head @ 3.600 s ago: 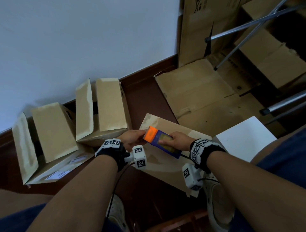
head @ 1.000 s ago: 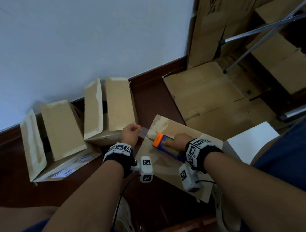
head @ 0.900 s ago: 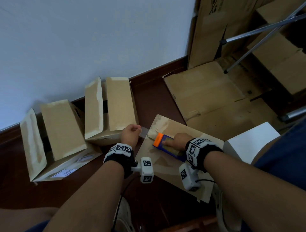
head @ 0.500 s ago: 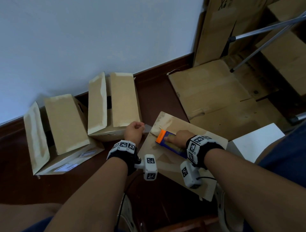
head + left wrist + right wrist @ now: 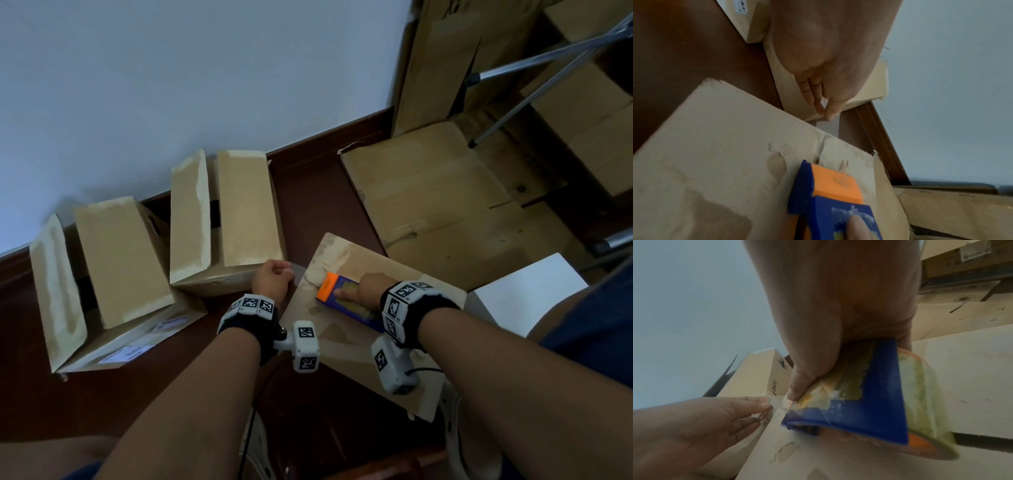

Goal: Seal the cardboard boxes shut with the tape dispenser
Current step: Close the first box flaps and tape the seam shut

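Observation:
A closed cardboard box (image 5: pixel 346 346) lies on the dark floor in front of me. My right hand (image 5: pixel 363 291) grips the blue tape dispenser (image 5: pixel 337 296) with its orange end, held low on the box top near the far edge. The left hand (image 5: pixel 277 274) sits just past that edge and pinches the free end of clear tape (image 5: pixel 828 128) between thumb and fingertips (image 5: pixel 826 113). The left wrist view shows the dispenser (image 5: pixel 830 186) resting on the box (image 5: pixel 725 154). In the right wrist view my thumb lies over the dispenser (image 5: pixel 859 394).
Two cardboard boxes with raised flaps stand by the white wall, one (image 5: pixel 226 219) beside my left hand and one (image 5: pixel 113 267) further left. Flattened cardboard (image 5: pixel 428 192) lies beyond, a white box (image 5: pixel 524 291) at right, and metal tripod legs (image 5: pixel 548 58) cross the top right.
Earlier both hands held the dispenser above the box. Now it is lowered onto the box top, and the left hand has drawn the tape end out past the edge. In the last second, little moved.

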Tool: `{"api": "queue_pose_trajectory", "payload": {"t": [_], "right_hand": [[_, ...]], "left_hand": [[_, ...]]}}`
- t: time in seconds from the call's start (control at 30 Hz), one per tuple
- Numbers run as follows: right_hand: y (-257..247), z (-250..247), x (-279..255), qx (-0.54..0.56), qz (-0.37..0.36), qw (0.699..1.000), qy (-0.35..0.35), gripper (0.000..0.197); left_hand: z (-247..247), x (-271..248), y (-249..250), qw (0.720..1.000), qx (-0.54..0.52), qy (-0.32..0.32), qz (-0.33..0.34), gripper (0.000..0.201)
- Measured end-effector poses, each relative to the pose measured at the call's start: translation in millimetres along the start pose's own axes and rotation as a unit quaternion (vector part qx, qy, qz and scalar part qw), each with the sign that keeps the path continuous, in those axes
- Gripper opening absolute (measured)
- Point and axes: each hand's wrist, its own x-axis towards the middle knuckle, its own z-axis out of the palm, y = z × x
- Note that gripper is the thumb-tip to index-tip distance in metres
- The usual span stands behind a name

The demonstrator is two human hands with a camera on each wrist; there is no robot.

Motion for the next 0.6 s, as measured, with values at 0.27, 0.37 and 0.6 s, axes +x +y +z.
{"api": "queue_pose_trajectory", "payload": {"t": [0.27,0.37,0.6], "right_hand": [[3.6,3.8,7.8,0.007,0.007,1.000,-0.003,0.058],[2.9,3.4,9.4,0.011,0.003,1.000,-0.002,0.058],[3.7,4.4,13.0,0.007,-0.008,1.000,0.001,0.059]], "left_hand": [[8.1,2.3,-8.4,0.998,-0.011,-0.017,-0.057,0.011],[11.8,9.8,-17.8,0.993,-0.031,-0.054,-0.098,0.010],[10.2,11.4,-13.9,0.972,-0.077,-0.129,-0.182,0.029]]}}
